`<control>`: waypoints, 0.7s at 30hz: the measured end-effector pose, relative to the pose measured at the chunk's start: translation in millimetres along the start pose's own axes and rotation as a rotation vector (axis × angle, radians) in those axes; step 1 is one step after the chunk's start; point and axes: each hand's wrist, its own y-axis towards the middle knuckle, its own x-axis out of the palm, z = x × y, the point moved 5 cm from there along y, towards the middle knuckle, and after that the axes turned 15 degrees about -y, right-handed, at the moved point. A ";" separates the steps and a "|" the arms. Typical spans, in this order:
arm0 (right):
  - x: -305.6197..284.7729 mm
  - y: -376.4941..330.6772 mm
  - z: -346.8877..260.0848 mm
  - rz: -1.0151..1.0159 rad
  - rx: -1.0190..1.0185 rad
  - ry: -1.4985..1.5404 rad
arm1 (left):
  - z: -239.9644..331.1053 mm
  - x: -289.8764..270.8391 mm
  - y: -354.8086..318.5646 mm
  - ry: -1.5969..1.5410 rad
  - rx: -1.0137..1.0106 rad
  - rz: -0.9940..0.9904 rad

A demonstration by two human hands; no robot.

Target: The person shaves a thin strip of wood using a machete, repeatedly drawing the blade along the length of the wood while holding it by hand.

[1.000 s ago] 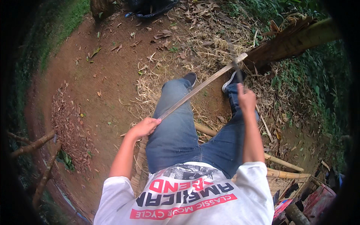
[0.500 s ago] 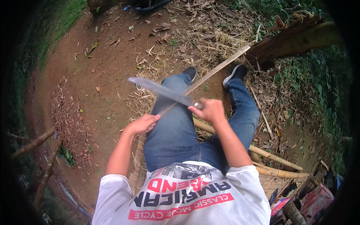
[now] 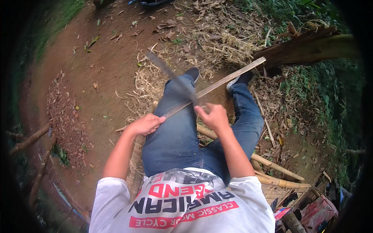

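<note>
A long, flat wooden strip, probably split bamboo, slants across my left thigh toward the far right. Its near end is pinched in my left hand, beside the thigh. My right hand is closed round the handle of a machete. The blade, smeared by motion, crosses the strip and points to the far left. Whether its edge touches the strip I cannot tell. My fingers hide most of the handle.
Pale curled shavings lie on the dirt by my left foot, with more heaped beyond. A thick log lies at the far right. Bamboo poles run beside the woven seat, near a pile of odds and ends at the lower right.
My right hand has moved slightly left, and the machete has swung so that its tip points farther away. The strip's far end has shifted a little right and nearer.
</note>
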 end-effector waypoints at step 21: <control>-64.1 8.0 93.7 0.312 0.193 0.424 | 6.3 -1.2 -9.8 0.239 0.374 0.174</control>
